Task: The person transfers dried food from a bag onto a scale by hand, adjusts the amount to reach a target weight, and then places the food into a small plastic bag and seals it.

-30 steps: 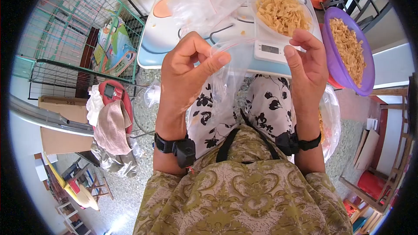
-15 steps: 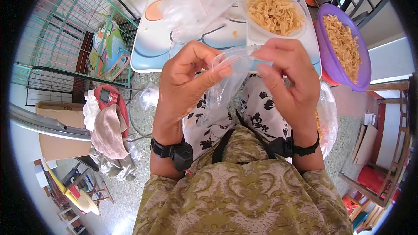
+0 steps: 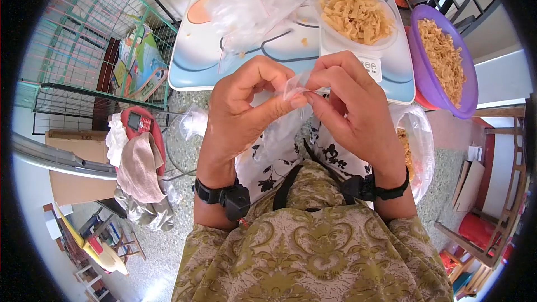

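Head view: since half a second ago the right hand (image 3: 352, 112) has closed in on the left hand (image 3: 246, 106), and their fingertips now meet. Both pinch the mouth of the clear bag (image 3: 279, 131), which hangs over the lap just short of the table (image 3: 196, 61) near edge. On the table behind the hands are a scale (image 3: 371, 66) and a pile of loose bags (image 3: 251, 5). A purple bowl (image 3: 428, 86) sits past the table's right edge. Bare floor lies below its near-left corner.
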Demonstrator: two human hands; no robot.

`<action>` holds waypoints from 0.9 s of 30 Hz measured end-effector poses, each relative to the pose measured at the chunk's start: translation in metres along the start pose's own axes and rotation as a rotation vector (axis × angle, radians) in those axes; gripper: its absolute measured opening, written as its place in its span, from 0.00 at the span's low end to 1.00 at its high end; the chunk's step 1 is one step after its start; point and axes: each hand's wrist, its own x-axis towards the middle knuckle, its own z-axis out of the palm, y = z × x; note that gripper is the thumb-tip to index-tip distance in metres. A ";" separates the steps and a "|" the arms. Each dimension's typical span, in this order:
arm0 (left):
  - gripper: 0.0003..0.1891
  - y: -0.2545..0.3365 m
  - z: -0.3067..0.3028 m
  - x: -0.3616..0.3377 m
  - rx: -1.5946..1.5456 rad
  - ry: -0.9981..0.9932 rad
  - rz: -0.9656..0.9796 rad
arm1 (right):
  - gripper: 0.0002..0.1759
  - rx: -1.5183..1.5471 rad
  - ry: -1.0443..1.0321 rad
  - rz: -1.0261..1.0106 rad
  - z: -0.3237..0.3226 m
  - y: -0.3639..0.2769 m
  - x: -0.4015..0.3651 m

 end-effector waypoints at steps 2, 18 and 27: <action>0.10 -0.002 0.000 0.000 0.032 0.019 0.013 | 0.09 -0.042 -0.046 0.013 -0.001 0.001 -0.001; 0.24 0.002 0.001 0.006 -0.022 -0.052 -0.274 | 0.10 -0.160 -0.087 -0.135 0.009 0.009 -0.007; 0.06 0.005 0.006 0.016 0.209 0.174 -0.254 | 0.13 -0.212 -0.111 -0.302 0.005 0.015 -0.002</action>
